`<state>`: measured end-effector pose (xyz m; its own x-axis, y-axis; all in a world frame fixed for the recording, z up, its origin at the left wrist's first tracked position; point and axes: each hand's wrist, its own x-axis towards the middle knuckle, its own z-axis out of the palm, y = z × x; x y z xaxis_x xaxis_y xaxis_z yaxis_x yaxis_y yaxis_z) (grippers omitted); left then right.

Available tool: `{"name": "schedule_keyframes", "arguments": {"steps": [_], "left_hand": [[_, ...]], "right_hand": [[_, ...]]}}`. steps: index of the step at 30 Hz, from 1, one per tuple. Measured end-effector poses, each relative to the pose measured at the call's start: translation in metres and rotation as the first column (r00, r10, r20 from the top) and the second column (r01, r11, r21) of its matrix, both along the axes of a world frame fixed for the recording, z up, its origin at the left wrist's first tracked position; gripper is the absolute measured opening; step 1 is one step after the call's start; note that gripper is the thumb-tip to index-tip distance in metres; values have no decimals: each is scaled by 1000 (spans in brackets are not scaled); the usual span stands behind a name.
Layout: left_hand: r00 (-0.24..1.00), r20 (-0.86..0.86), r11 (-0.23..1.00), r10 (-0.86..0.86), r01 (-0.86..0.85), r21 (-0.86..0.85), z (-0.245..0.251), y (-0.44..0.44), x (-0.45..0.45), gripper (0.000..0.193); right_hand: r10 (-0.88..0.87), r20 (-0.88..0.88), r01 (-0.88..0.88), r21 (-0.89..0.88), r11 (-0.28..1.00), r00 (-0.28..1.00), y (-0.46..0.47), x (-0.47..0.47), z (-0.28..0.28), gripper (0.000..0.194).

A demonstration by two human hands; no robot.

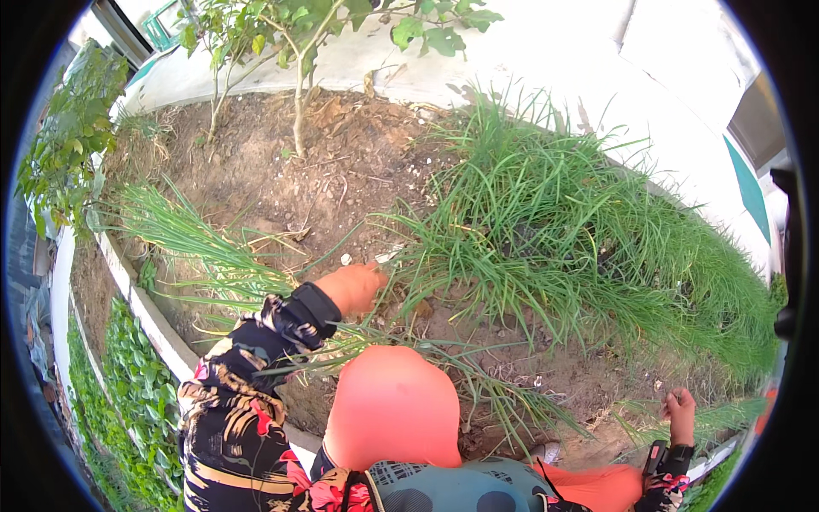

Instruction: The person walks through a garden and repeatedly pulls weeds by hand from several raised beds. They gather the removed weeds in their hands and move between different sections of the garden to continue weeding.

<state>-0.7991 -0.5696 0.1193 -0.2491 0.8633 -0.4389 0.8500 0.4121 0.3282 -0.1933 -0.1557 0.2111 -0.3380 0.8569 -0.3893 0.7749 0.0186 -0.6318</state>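
My left hand (pixel 353 288) reaches forward over the soil, back of the hand up, at the near left edge of a dense clump of chive-like plants (pixel 544 211). Thin green blades pass by its fingertips; the fingers' undersides are hidden, so a grip cannot be made out. Off to the right, my right hand (pixel 679 409) is raised with curled fingers above low green blades (pixel 710 419). Whether anything small sits between those fingers is unclear. Long green-onion-like leaves (pixel 192 243) lean across the ground left of my left hand. More loose-looking leaves (pixel 505 390) lie beside my knee (pixel 397 409).
Two thin woody stems (pixel 299 109) with broad leaves rise from the bare soil (pixel 256 173) ahead. A pale concrete edging (pixel 150 320) borders the bed on the left, with low leafy plants (pixel 137 384) beyond. White paving (pixel 576 57) lies behind the bed.
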Motion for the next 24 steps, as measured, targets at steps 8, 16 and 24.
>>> {"name": "schedule_keyframes", "arguments": {"steps": [8,16,24], "left_hand": [[957,200,855,-211,81,512,209,87,121,23],[810,213,830,-547,490,266,163,140,237,29],[764,575,949,-293,306,77,153,186,239,60]], "right_hand": [[412,-211,-426,-23,904,886,-75,-168,46,8],[781,-292,-813,16,582,553,-84,-155,-14,13],[719,-307,-771,-86,631,623,-62,-128,-19,19]]}}
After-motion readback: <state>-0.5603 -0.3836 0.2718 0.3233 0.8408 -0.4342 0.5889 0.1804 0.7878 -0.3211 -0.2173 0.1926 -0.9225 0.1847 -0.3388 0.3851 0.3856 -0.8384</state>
